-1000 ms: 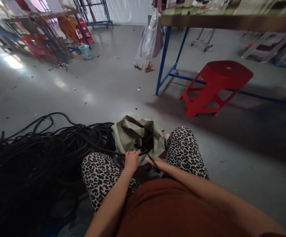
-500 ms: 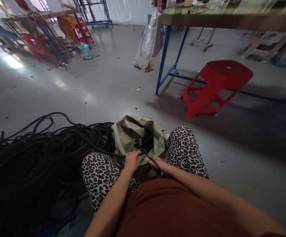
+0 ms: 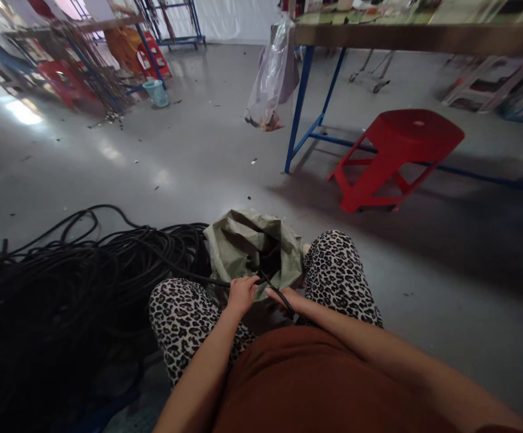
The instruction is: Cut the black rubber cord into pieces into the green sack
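Observation:
My left hand [image 3: 242,293] is closed round a black hose [image 3: 202,279], which runs from a large tangled coil [image 3: 121,258] on the floor at the left. My right hand [image 3: 286,299] grips the dark handles of scissors [image 3: 283,298], whose blades point up and left, close to the fingers of my left hand. Both hands are over the near rim of an open green woven sack [image 3: 225,240] between my knees. Dark pieces lie inside the sack, too small to make out.
A red stool [image 3: 406,138] stands at the right beside a table [image 3: 406,36] with blue legs. A clear plastic bag [image 3: 268,78] hangs from the table's corner. Farther left are a light blue bin [image 3: 155,94] and another table with red stools.
My hands have barely moved. The hose end by my left hand has shifted slightly, and a small dark piece shows inside the sack just above the scissors.

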The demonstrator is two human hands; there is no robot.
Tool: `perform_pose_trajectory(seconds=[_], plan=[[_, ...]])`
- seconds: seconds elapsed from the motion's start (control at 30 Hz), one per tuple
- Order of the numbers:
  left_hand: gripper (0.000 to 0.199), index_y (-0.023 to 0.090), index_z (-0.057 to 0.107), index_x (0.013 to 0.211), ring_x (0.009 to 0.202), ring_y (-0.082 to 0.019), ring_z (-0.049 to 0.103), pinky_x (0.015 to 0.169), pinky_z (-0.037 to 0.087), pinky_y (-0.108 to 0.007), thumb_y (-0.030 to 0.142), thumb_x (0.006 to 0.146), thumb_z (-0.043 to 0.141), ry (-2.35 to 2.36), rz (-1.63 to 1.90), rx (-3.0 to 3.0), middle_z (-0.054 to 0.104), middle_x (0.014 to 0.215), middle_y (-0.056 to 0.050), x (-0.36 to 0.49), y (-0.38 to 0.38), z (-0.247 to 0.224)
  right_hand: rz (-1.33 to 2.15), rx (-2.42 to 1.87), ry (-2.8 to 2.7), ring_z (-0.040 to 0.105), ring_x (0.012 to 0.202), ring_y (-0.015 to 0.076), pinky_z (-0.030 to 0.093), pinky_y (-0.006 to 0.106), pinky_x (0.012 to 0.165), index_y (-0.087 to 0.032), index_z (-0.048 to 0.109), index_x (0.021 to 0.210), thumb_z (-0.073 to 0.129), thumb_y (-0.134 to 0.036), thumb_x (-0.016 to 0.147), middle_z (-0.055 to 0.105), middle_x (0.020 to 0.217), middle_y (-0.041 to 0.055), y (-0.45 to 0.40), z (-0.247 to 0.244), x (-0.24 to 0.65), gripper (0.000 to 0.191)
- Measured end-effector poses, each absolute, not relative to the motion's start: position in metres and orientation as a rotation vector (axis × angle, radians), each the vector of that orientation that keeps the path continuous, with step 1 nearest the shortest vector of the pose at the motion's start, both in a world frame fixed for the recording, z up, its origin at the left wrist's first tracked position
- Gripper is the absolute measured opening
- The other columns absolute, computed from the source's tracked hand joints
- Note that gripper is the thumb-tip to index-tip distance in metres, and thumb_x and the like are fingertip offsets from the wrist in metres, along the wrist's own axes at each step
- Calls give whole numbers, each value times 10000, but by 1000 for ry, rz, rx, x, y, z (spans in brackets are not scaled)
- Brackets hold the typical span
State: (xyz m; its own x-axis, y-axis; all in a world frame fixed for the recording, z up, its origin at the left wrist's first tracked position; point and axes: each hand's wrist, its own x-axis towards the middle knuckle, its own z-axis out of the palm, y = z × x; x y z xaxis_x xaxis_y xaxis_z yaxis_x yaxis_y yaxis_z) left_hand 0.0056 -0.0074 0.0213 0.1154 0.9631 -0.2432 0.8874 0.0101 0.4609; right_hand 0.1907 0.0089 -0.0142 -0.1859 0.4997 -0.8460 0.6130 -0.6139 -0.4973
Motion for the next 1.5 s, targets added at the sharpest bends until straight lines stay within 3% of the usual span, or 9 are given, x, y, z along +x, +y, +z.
perform_pose_trajectory(seconds=[0.23, 0.47, 0.73, 1.2, 1.5], plan=[[331, 267, 637, 1178, 1057, -189, 610, 950, 383, -348, 196, 887, 496, 1788, 203, 1860, 701, 1084, -40, 6, -6, 22, -1799, 1869, 1572, 511, 417, 118, 445, 221, 459, -126, 574, 607, 446, -667, 883, 534, 522, 36, 10, -6, 192, 620], [325, 252, 640, 1173, 1060, -184, 614, 946, 397, -336, 188, 882, 511, 1799, 237, 1826, 704, 1093, -40, 8, -6, 23, -1821, 1883, 1564, 493, 382, 118, 414, 209, 390, -153, 538, 589, 457, -706, 851, 503, 486, 15, 10, 4, 191, 617], [318, 238, 648, 1171, 1001, -173, 633, 929, 427, -315, 194, 882, 525, 1833, 262, 1794, 714, 1067, -46, 8, -4, 20, -1707, 1909, 1638, 508, 412, 125, 397, 205, 420, -150, 540, 559, 475, -672, 864, 484, 477, 17, 13, 12, 190, 608], [331, 235, 654, 1179, 1011, -179, 642, 932, 446, -313, 192, 876, 527, 1840, 192, 1754, 717, 1091, -52, 9, -4, 17, -1593, 1923, 1708, 586, 496, 148, 408, 193, 468, -108, 673, 670, 562, -548, 859, 536, 484, 28, 11, 17, 192, 491], [321, 248, 671, 1149, 1071, -198, 634, 957, 445, -338, 180, 866, 536, 1786, 214, 1740, 713, 1122, -60, 8, -6, 17, -1557, 1863, 1730, 615, 525, 162, 435, 205, 490, -93, 661, 715, 566, -504, 873, 572, 550, 43, 10, 21, 192, 450]])
